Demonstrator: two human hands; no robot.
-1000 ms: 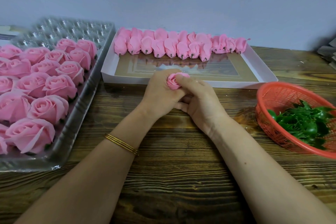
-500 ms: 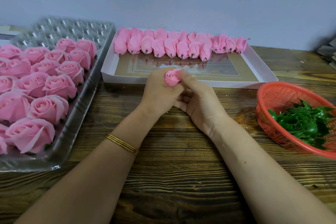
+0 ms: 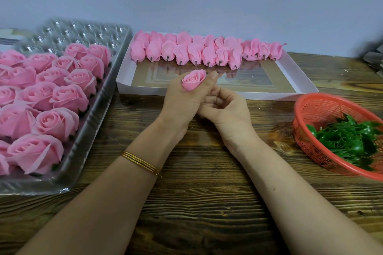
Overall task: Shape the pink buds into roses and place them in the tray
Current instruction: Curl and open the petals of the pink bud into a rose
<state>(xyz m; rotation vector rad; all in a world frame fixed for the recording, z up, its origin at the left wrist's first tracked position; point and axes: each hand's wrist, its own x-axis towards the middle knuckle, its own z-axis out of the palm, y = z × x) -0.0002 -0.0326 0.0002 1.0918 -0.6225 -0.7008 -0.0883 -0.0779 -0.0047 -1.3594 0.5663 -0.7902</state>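
My left hand point(image 3: 182, 103) grips a half-opened pink bud point(image 3: 193, 82) upright between thumb and fingers, above the table's middle. Just right of it, my right hand point(image 3: 228, 114) lies palm-up with loosely curled fingers that touch the left hand; I see nothing in it. At the left, the clear plastic tray point(image 3: 83, 31) holds several finished pink roses point(image 3: 58, 122), and its far cells have nothing in them. A row of unshaped pink buds point(image 3: 186, 51) lies along the back of a white box point(image 3: 298, 80).
A red plastic basket point(image 3: 310, 105) with green leaf pieces point(image 3: 348, 141) sits at the right edge. Bare wooden tabletop point(image 3: 207, 182) runs between tray and basket under my forearms. A grey wall stands close behind the box.
My right thumb has come off the bud and that hand has dropped back. My left hand has lifted and turned the bud so its centre faces me.
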